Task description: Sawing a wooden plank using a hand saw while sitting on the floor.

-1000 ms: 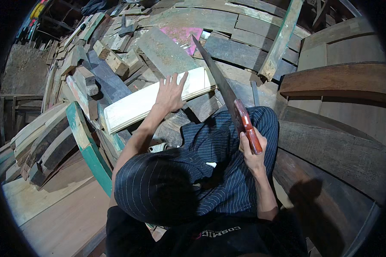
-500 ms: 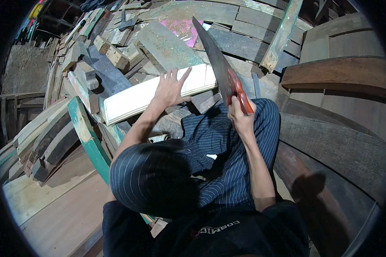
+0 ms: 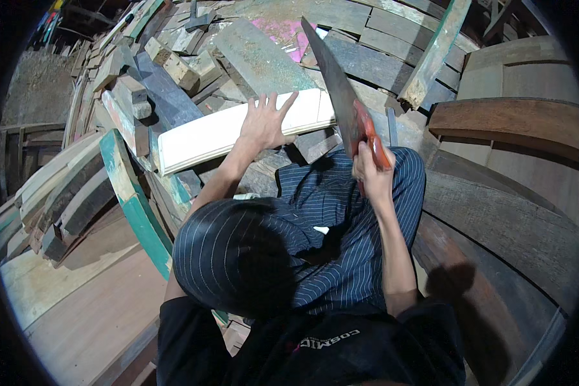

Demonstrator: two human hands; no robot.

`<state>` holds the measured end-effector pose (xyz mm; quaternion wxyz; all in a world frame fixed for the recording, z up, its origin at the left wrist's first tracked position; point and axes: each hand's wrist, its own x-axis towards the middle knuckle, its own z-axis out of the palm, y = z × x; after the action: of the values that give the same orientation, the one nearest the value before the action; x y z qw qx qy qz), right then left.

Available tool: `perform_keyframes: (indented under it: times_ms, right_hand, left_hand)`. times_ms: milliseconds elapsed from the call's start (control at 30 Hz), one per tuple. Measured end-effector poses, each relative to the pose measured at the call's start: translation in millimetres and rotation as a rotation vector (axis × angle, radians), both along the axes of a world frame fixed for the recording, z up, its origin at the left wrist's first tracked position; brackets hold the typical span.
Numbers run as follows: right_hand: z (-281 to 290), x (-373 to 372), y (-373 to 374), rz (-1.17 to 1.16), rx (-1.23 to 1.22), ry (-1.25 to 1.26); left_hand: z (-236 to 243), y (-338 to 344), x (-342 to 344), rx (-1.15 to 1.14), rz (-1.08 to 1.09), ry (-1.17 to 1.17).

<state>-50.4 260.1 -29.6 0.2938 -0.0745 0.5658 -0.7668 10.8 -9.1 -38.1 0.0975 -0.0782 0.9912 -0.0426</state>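
A long white panel board (image 3: 196,141) lies slantwise in front of me, its right end higher up in the picture. My left hand (image 3: 262,125) presses flat on its middle, fingers spread and thumb stretched along the near edge. In my right hand (image 3: 374,170) is a handsaw (image 3: 336,80), gripped by its red-orange handle. The blade rises up and to the left, passing by the board's right end; whether its teeth touch the board I cannot tell. A wooden block (image 3: 318,145) sits just below that end.
A wide grey plank (image 3: 260,58) dusted with sawdust lies beyond the board. A hammer (image 3: 199,20) rests at the far left among several wood offcuts (image 3: 172,63). A green-painted beam (image 3: 138,209) stands by my left leg, and a brown curved timber (image 3: 508,125) is on the right.
The whole view has shifted slightly. My left hand stays spread on the white board, and the handsaw remains in my right hand beside the board's right end.
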Motion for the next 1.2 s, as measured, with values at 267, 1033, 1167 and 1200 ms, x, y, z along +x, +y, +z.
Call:
perform_keyframes:
  times_ms: [267, 1033, 1167, 1200]
  right_hand:
    - [8.7, 53.1, 40.6, -0.105, 0.039, 0.067]
    - [22.4, 66.0, 66.1, 0.072, 0.035, 0.097]
    - [-6.7, 31.1, 48.4, 0.106, -0.068, 0.052]
    - [-11.0, 25.3, 34.3, 0.020, -0.023, 0.024]
  left_hand:
    - [0.6, -12.4, 12.8, 0.016, 0.044, 0.007]
    - [-9.1, -14.0, 15.3, -0.016, 0.024, 0.066]
    - [-5.7, -13.9, 16.1, 0.009, 0.048, 0.014]
    - [-4.4, -10.1, 11.5, 0.009, 0.023, 0.023]
